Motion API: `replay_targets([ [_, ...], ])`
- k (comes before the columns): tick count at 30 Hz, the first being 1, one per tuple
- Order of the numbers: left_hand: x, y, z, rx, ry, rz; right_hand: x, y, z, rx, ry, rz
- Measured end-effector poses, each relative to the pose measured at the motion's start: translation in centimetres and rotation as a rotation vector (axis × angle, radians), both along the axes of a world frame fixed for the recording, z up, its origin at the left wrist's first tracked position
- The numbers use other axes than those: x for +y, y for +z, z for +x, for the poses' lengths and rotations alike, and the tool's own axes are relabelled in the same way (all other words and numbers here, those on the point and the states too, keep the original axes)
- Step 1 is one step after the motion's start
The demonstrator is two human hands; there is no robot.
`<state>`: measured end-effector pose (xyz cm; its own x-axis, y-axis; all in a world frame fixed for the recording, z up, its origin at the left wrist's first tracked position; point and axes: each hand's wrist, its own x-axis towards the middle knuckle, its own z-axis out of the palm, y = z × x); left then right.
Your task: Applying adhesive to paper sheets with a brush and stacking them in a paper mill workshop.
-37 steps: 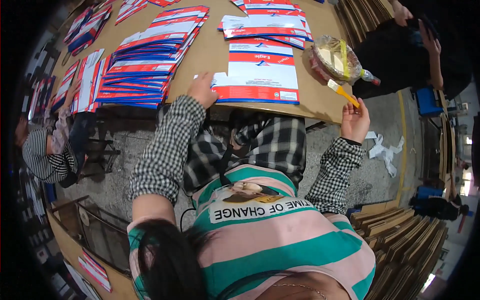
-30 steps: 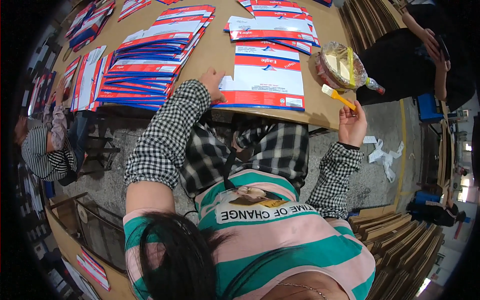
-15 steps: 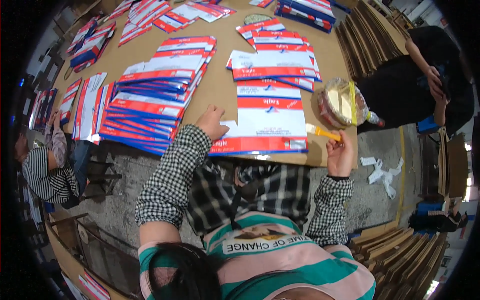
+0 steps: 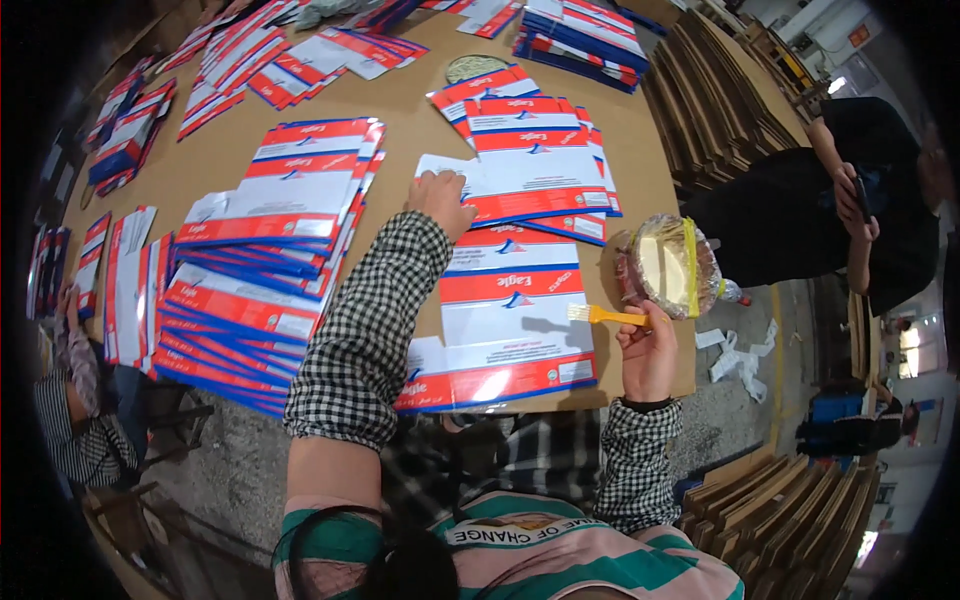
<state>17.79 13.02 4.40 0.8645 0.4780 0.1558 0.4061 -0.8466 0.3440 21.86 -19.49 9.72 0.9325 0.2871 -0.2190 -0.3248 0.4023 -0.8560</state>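
Observation:
My right hand (image 4: 650, 352) is closed round the yellow handle of a small flat brush (image 4: 605, 315). Its pale bristles hover over the right side of a flat red, white and blue printed carton sheet (image 4: 500, 330) at the table's front edge. Beyond it lies a stack of similar sheets (image 4: 535, 160). At that stack's left edge my left hand (image 4: 445, 203) has curled fingers on a white flap of a sheet; the fingertips are partly hidden. Right of the sheets stands a plastic-wrapped tub (image 4: 665, 265) with a yellow band and pale paste inside.
Fanned piles of printed sheets (image 4: 250, 290) cover the table's left part, with more at the back. Brown cardboard (image 4: 715, 95) stands in rows on the right. A person in black (image 4: 790, 200) stands there holding a phone. Another person (image 4: 80, 420) sits at the left.
My left hand has moved from the near sheet up to the stack's left edge. The brush has shifted left, over the near sheet. The whole view has tilted, so the table sits lower.

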Motion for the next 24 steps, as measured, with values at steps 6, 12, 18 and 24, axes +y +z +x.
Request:
replay_targets([
  [6,2.5,2.6,3.7,0.486,0.065,-0.069,-0.7,0.8,1.3,-0.067,-0.063,-0.089],
  [12,0.9,2.4,2.8,0.235,0.049,0.032,-3.2,0.7,1.9,-0.044,-0.11,-0.043],
  [18,0.5,-0.4,2.5,-0.12,0.126,-0.057,-4.3,0.2,1.8,-0.057,-0.132,0.029],
  [24,0.6,5.7,2.2,-0.007,0.156,-0.313,-5.4,1.6,1.4,-0.088,-0.124,0.045],
])
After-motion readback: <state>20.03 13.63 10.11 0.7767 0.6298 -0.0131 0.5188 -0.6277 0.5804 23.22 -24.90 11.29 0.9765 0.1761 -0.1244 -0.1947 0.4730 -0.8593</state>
